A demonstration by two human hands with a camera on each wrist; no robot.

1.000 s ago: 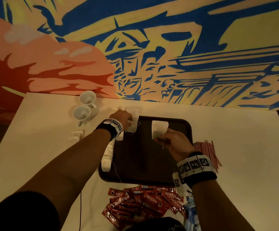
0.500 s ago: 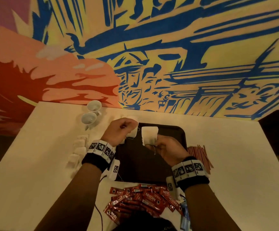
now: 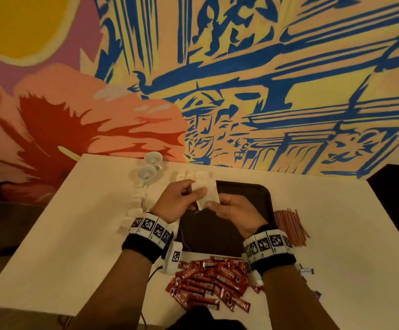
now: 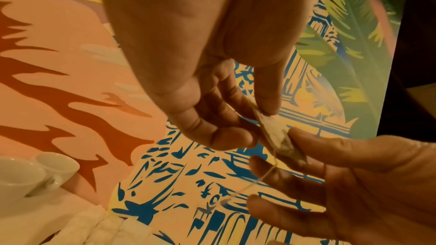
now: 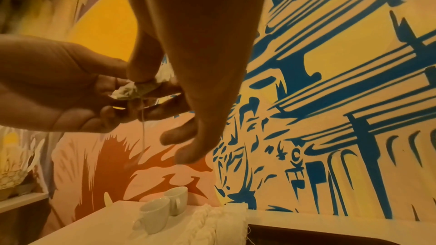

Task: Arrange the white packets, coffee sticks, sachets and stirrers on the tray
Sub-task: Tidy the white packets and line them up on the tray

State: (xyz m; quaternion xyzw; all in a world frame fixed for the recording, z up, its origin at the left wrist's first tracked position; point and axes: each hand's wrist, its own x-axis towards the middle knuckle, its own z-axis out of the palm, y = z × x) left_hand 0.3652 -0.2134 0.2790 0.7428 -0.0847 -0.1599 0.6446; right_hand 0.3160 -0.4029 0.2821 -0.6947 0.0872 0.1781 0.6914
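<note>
Both hands hold one white packet (image 3: 206, 194), a tea bag with a thin string (image 4: 259, 178) hanging from it, in the air above the dark tray's (image 3: 250, 194) far left part. My left hand (image 3: 197, 190) pinches its upper edge between thumb and fingers. My right hand (image 3: 214, 206) pinches its lower end. In the right wrist view the packet (image 5: 139, 88) looks crumpled between the two hands. More white packets (image 3: 134, 206) lie in a row left of the tray, and others (image 3: 193, 175) behind it. Red coffee sticks (image 3: 212, 279) are heaped in front of the tray, and stirrers (image 3: 289, 225) lie on its right.
Two white cups (image 3: 147, 173) stand at the back left of the white table (image 3: 62, 234), close to the painted wall. A few blue-white sachets (image 3: 307, 270) peek out beside my right wrist. The tray's inside shows bare between the hands.
My left hand left the packets at the tray's left edge, rose and joined the right hand on the packet it held. Both hands came together and my head tilted up.
</note>
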